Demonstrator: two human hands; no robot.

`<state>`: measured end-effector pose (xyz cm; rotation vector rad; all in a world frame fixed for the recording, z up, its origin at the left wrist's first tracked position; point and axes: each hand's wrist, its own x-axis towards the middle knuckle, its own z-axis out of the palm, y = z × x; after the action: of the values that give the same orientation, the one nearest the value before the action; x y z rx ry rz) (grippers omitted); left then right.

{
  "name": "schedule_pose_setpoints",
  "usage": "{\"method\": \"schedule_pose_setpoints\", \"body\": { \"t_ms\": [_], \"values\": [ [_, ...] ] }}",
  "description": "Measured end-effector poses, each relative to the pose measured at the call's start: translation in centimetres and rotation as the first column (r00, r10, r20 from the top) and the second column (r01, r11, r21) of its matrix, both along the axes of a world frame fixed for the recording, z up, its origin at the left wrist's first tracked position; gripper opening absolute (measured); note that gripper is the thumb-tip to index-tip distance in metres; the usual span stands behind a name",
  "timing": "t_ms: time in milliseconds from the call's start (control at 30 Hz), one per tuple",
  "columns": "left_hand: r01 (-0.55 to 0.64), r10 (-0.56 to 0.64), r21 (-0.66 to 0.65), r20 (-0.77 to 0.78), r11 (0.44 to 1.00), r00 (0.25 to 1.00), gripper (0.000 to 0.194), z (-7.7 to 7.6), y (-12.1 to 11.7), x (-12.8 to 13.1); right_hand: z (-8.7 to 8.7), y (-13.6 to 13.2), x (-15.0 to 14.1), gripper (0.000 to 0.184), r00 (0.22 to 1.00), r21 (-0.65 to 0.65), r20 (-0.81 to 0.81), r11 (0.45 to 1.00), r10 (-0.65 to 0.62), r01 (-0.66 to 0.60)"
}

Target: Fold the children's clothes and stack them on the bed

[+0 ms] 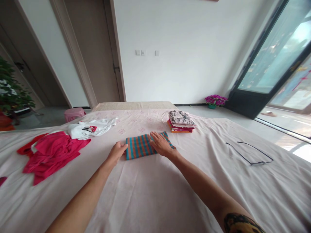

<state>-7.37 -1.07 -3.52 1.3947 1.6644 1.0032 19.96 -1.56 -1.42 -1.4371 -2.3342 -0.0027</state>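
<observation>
A folded garment with teal and orange-brown stripes lies on the pale pink sheet in front of me. At its left edge, my left hand is closed, thumb against the cloth and fingers partly hidden behind the edge. My right hand lies flat on the right part of the garment, fingers stretched out. Beyond that hand, the garment's right end looks slightly creased. Whether the cloth is a shirt or something else I cannot tell.
Behind, to the right, stands a stack of folded clothes. Eyeglasses rest on the sheet at the right. On the left lie a crumpled pinkish-red garment and a white one. A pink stool stands beyond the left edge.
</observation>
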Motion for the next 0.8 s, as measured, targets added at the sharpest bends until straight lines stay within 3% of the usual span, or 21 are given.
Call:
{"method": "schedule_pose_setpoints", "body": {
  "t_ms": [100, 233, 433, 600, 800],
  "values": [
    [0.085, -0.073, -0.107, 0.108, 0.991, 0.991, 0.045, 0.9, -0.1, 0.5, -1.5, -0.4, -0.8, 0.054, 0.995, 0.015, 0.058, 0.996, 0.086, -0.087],
    [0.142, -0.104, -0.137, 0.252, 0.98, 0.962, 0.043, 1.7, -0.4, 1.5, -2.7, -0.6, -1.1, 0.056, 0.99, 0.028, 0.107, 0.995, 0.096, -0.099],
    [0.122, -0.071, -0.077, 0.476, 0.99, 0.876, 0.048, 3.1, -2.1, 0.4, -1.7, -1.8, -2.3, 0.052, 0.976, -0.015, 0.172, 0.991, 0.134, -0.134],
    [0.072, -0.05, -0.014, 0.578, 0.997, 0.814, 0.053, 5.6, -3.5, -0.9, -2.0, -3.4, -5.8, 0.063, 0.984, -0.073, 0.12, 0.99, 0.13, -0.122],
    [0.069, -0.077, 0.036, 0.591, 0.997, 0.803, 0.051, 8.8, -3.2, 1.5, 0.1, -3.3, -6.1, 0.052, 0.969, -0.089, 0.002, 0.966, 0.246, -0.244]
  ]
}}
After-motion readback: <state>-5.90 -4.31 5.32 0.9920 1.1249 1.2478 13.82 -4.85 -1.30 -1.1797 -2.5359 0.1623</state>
